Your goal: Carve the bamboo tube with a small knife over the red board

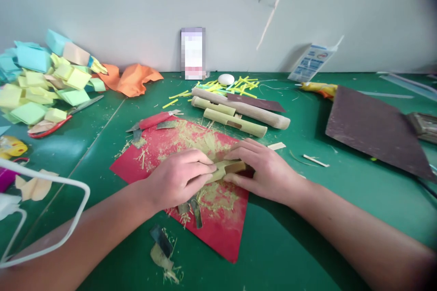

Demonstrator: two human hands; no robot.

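Observation:
Between my two hands lies a short piece of bamboo (pixel 221 170) with an opening cut in its side, low over a red sheet (pixel 232 232). My left hand (pixel 184 175) is closed on its left end, fingers bent along it. My right hand (pixel 261 168) grips the right end, thumb below and fingers above, covering part of it. Pale bamboo shavings (pixel 191 138) and dust cover much of the sheet. A red-handled knife (pixel 155 120) rests at the sheet's upper left edge. Small strips of sandpaper (pixel 196 213) lie below my left hand.
Behind the sheet are two cut bamboo pieces (pixel 251 126), a thick stick (pixel 262 113) and yellow paper strips (pixel 246 86). Folded paper (pixel 37 86) and red-handled scissors (pixel 51 129) sit left. A white cable (pixel 80 191) crosses my left forearm. A dark sheet (pixel 372 127) lies right; a phone (pixel 193 54) leans on the wall.

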